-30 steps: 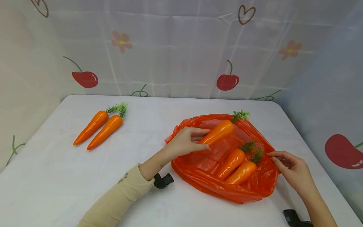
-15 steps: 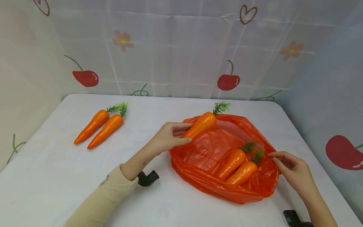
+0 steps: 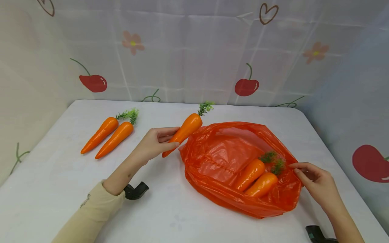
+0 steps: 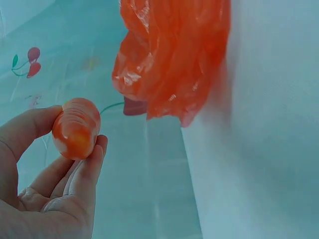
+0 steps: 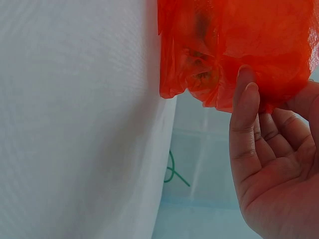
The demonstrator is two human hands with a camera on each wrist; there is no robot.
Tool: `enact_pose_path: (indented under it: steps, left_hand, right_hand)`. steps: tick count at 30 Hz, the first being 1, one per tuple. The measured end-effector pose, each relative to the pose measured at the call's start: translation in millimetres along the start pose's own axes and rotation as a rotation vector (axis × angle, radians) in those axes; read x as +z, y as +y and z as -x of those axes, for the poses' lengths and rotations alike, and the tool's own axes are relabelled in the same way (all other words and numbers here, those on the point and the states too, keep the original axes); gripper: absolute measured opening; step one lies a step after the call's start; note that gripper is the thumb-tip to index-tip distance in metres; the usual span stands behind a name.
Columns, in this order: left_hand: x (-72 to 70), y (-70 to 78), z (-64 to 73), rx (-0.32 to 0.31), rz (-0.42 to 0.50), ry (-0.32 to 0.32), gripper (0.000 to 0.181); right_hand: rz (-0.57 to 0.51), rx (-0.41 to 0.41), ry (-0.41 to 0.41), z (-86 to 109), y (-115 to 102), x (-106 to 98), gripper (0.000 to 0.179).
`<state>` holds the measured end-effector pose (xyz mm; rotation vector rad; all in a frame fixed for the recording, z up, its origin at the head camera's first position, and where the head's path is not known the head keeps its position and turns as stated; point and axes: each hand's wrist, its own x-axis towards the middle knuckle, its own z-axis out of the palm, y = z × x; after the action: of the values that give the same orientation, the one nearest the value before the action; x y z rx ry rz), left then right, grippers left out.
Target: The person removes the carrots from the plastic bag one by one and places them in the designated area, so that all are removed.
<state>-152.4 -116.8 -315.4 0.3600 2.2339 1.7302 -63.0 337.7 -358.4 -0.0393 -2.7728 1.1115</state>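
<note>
My left hand (image 3: pixel 155 143) pinches an orange carrot (image 3: pixel 189 125) near its tip, thumb on one side and fingers on the other. The leafy green top points up and away. In the left wrist view the carrot (image 4: pixel 77 130) is seen end-on between thumb and fingers. Just right of it, a red plastic bag (image 3: pixel 222 158) lies with its mouth spread wide. Inside rest two carrots (image 3: pixel 262 185), side by side with their tops toward the right. My right hand (image 3: pixel 317 182) pinches the bag's right rim; the right wrist view shows fingertips against the red plastic (image 5: pixel 264 45).
Two more carrots (image 3: pixel 115 140) lie side by side at the left of the white table (image 3: pixel 170 216). A patterned curtain (image 3: pixel 182 50) hangs behind the table's far edge. Black wrist mounts (image 3: pixel 136 191) stick out below each forearm.
The left hand has carried its carrot leftward, from over the bag's mouth to beside the bag's left edge. The right hand keeps its hold on the rim.
</note>
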Motion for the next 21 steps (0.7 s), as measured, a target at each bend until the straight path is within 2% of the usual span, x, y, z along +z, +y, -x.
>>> enact_pose_path:
  steps: [10, 15, 21]
  left_hand:
    - [-22.6, -19.0, 15.6, -0.056, -0.066, 0.076, 0.054]
    - [-38.3, -28.9, 26.2, -0.087, -0.128, 0.117, 0.056]
    - [-58.8, -35.0, 38.8, -0.124, -0.155, 0.151, 0.059]
  right_hand:
    - [-0.002, 0.007, -0.001, -0.2, -1, 1, 0.022]
    - [0.003, 0.008, 0.004, 0.1, -1, 0, 0.022]
    - [0.003, 0.009, 0.005, 0.5, -2, 0, 0.023]
